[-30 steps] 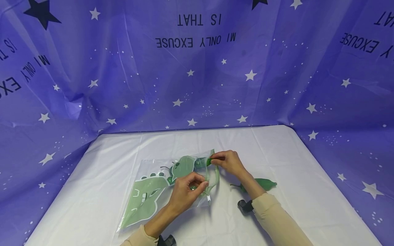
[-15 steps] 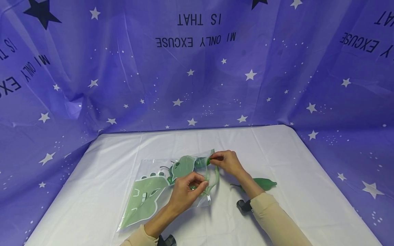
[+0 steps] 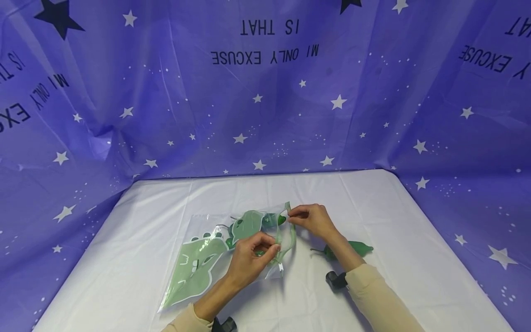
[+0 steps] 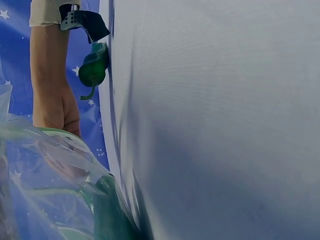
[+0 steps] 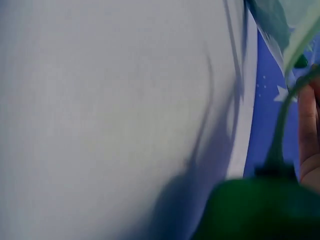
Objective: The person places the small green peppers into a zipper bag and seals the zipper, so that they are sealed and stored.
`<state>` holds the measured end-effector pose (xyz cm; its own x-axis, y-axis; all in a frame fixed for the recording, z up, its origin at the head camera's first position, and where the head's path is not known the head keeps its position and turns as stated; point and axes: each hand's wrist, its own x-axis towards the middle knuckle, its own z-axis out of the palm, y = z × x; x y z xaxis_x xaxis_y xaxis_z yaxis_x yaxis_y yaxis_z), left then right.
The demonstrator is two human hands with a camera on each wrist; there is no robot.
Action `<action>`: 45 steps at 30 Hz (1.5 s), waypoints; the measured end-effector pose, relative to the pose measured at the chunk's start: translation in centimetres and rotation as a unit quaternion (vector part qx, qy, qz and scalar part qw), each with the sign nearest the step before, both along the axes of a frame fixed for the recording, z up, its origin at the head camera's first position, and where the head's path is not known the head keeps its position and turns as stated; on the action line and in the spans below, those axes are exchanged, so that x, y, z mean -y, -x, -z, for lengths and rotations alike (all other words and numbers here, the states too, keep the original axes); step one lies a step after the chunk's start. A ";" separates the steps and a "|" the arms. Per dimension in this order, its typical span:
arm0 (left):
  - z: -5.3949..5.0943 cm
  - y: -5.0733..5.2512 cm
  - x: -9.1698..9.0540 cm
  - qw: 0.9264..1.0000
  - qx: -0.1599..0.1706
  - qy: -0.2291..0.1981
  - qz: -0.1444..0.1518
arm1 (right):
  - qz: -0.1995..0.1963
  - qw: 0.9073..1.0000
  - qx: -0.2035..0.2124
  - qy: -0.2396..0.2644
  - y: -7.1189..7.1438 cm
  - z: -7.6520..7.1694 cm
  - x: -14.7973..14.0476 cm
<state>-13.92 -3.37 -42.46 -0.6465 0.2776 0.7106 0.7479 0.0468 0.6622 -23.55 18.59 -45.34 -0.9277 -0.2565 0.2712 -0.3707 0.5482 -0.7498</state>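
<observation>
A clear bag (image 3: pixel 195 272) with green cartoon prints lies flat, its mouth towards the right. My left hand (image 3: pixel 249 260) pinches the near side of its green-edged mouth between thumb and fingers. At the far side of the mouth is my right hand (image 3: pixel 313 220), fingers extended and fingertips beside a small dark green tip (image 3: pixel 281 220), with nothing seen held. More green things show through the plastic, partly hidden by the prints. In the right wrist view the fingers (image 5: pixel 307 115) look straight, a little apart from the green tip (image 5: pixel 301 62).
A green pepper-shaped item (image 3: pixel 360 249) lies right of the bag, partly behind my right forearm; its stem points left. It looms blurred in the right wrist view (image 5: pixel 265 210). White cloth covers the table (image 3: pixel 415 276). A purple starred curtain (image 3: pixel 265 120) hangs behind and at the sides.
My right hand has let go of the green tip at the bag's mouth and shifted slightly right, so more of the tip shows. The left hand and bag look unmoved.
</observation>
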 end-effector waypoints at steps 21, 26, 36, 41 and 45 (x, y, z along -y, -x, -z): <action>1.9 0.7 0.4 1.000 0.003 0.001 -0.010 | 0.063 0.997 0.033 0.037 -2.5 -0.6 -7.7; 1.0 0.4 0.2 1.000 -0.003 0.000 -0.006 | 0.085 0.996 0.035 0.008 -4.1 -0.4 -11.7; -1.7 -1.0 0.0 1.000 0.004 0.004 -0.009 | 0.059 0.989 0.123 -0.054 -7.3 0.3 -17.7; -1.6 -1.0 0.0 1.000 0.006 0.003 -0.006 | 0.001 0.987 0.160 -0.029 -7.8 0.8 -18.3; -1.4 -1.0 0.0 1.000 0.006 0.004 -0.006 | -0.035 0.982 0.182 -0.016 -7.8 1.0 -18.3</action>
